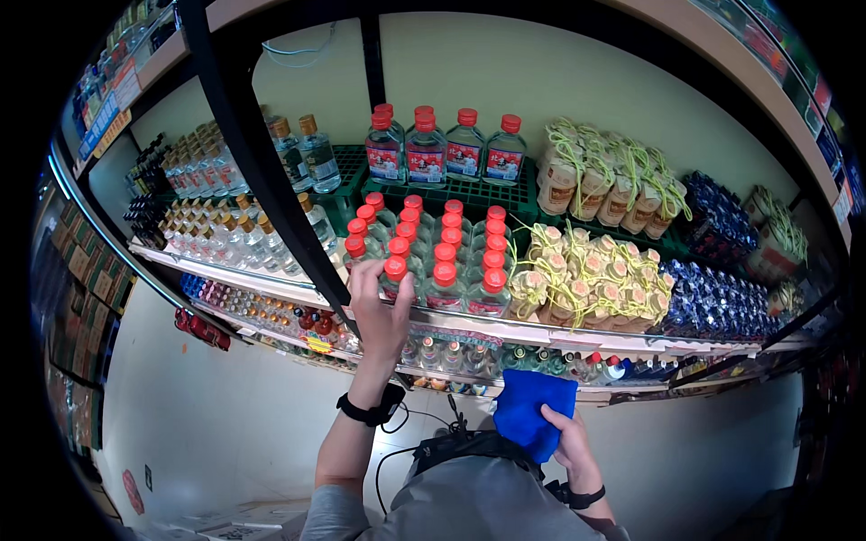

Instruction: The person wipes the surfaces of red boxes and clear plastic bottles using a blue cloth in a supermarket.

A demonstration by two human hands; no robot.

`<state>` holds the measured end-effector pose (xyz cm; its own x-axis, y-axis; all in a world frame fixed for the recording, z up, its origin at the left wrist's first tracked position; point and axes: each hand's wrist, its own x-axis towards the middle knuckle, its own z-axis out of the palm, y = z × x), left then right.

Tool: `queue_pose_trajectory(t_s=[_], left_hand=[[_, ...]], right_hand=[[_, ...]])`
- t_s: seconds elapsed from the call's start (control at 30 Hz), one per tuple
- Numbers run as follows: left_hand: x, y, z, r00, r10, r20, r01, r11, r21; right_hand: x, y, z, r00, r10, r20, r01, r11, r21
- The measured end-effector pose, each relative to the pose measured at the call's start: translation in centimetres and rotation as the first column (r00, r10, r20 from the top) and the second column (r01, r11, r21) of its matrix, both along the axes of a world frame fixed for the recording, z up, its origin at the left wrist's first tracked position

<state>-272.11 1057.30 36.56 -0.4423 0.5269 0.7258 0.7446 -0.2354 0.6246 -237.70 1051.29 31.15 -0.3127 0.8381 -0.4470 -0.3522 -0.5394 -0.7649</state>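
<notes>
My left hand (pixel 383 323) is at the front left of a group of clear glass bottles with red caps. Its thumb and fingers lie on either side of one red-capped bottle (pixel 396 269), whose lower body is hidden behind the hand. More red-capped bottles (pixel 444 274) stand upright in rows beside and behind it on the shelf. In my right hand (pixel 572 433) is a blue cloth (pixel 531 409), held low in front of my body, apart from the shelf.
Paper-wrapped bottles tied with yellow-green cord (pixel 595 284) stand to the right, then dark blue bottles (pixel 718 301). A black shelf post (pixel 260 155) slants past gold-capped bottles (pixel 254 237) on the left. Green crates (pixel 450 192) raise the back row. A lower shelf holds bottles (pixel 453 353).
</notes>
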Motion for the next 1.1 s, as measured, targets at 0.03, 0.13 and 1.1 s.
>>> queue_pose_trajectory(t_s=[0.03, 0.13, 1.1], left_hand=[[0.1, -0.1, -0.3, 1.000, 0.017, 0.006, -0.017, 0.999, 0.034], [0.0, 0.2, 0.1, 0.997, 0.067, -0.023, -0.063, 0.987, 0.150], [10.0, -11.5, 1.6, 0.470, -0.516, 0.716, 0.265, 0.856, 0.444]], right_hand=[[-0.2, -0.3, 0.1, 1.000, 0.016, -0.011, -0.016, 1.000, -0.008], [-0.7, -0.3, -0.2, 0.999, 0.043, -0.015, -0.043, 0.999, -0.002], [-10.3, -1.7, 10.9, 0.883, 0.180, 0.433, -0.435, -0.032, 0.900]])
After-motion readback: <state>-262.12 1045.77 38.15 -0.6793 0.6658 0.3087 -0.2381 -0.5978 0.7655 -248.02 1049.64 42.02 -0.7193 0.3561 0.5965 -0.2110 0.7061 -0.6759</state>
